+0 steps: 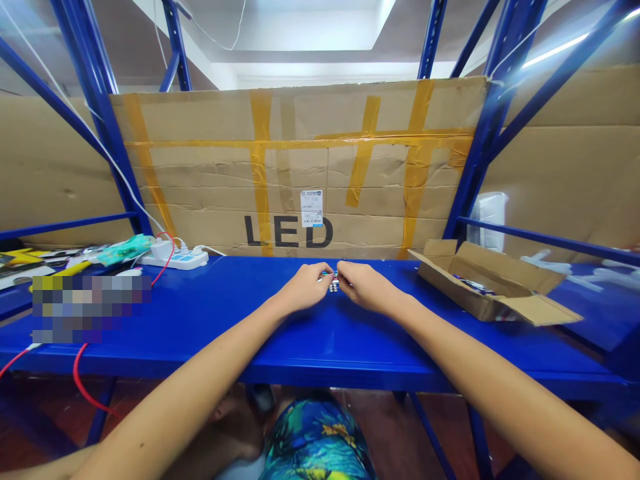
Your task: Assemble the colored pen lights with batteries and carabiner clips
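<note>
My left hand (pixel 304 288) and my right hand (pixel 367 285) meet over the middle of the blue table (pixel 325 343), fingers closed in pinches. Between the fingertips shows a small silvery piece (pixel 333 286) with shiny rounded parts; its kind is too small to tell. A bit of white and green appears by the left fingertips. Fingers hide most of what is held, and I cannot tell whether the piece touches the tabletop.
An open cardboard box (pixel 453 293) with small dark and shiny items stands at right. At left lie a white power strip (pixel 183 259), a teal packet (pixel 125 249), cables and tools, partly pixelated. A large cardboard panel (pixel 210 180) marked LED stands behind, between blue posts (pixel 487 133).
</note>
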A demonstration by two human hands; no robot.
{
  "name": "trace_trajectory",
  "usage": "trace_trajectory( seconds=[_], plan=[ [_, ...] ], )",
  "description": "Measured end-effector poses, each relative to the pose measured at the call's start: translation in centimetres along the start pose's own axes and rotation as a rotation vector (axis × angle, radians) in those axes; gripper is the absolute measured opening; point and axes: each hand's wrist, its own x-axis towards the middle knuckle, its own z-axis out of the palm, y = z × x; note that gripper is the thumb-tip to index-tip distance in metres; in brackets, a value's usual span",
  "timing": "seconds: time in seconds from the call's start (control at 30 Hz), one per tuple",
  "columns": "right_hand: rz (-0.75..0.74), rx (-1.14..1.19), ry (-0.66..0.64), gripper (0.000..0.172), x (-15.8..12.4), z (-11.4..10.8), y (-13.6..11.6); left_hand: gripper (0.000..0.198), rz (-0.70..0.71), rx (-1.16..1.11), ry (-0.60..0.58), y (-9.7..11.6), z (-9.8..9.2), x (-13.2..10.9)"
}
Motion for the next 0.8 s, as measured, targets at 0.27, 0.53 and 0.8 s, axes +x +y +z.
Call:
trace_trajectory(
  seconds=[0.27,0.53,0.8],
  plan=[
    [0.185,0.095,-0.015,0.014,-0.1,-0.4,1.4,0.015,-0.204,-0.235,0.018,-0.7,-0.8,0.7],
    [0.205,0.265,0.046,0.036,0.0,-0.7,2.9,0.012,-0.229,-0.381,0.007,-1.3,-1.8,0.9],
    [0.271,0.345,0.054,0.032,0.1,-0.6,2.9,0.009,-0.271,-0.575,0.049,-1.1,-1.5,1.2]
  ],
)
